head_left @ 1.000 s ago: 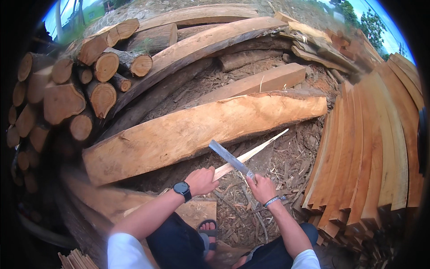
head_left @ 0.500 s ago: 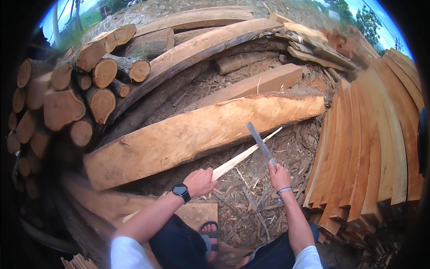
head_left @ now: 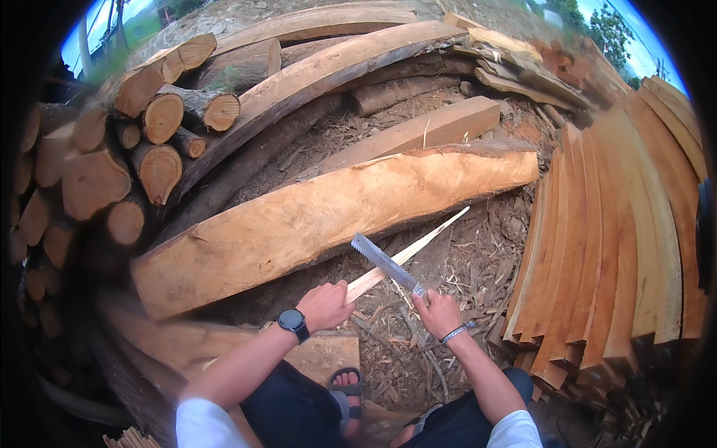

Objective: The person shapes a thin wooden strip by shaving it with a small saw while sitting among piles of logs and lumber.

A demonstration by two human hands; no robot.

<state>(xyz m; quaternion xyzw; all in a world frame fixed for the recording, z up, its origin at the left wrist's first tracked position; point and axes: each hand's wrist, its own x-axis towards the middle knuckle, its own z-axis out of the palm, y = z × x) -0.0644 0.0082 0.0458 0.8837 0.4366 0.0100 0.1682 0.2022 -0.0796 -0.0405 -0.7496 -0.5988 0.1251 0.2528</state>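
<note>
My left hand (head_left: 325, 306) is closed around the thick near end of a pale, tapered wooden stick (head_left: 422, 243), whose thin tip points away to the right. In my right hand (head_left: 438, 312) is the handle of a short hand saw (head_left: 382, 258). Its grey blade has teeth along one edge and slants up to the left, crossing over the stick not far from my left hand. Whether the blade touches the wood I cannot tell. Just beyond the stick lies a thick, pale wooden slab (head_left: 336, 205).
Cut logs (head_left: 160, 119) are piled at the left. Long stacked boards (head_left: 612, 246) rise at the right. Behind the slab lies a squared beam (head_left: 426, 134). Bark and shavings (head_left: 470, 254) cover the ground, and another wooden block (head_left: 328, 355) lies near my foot.
My right hand has drawn the saw back toward me and to the left; its blade has swung further left over the stick. The left hand still holds the stick, shifted slightly left.
</note>
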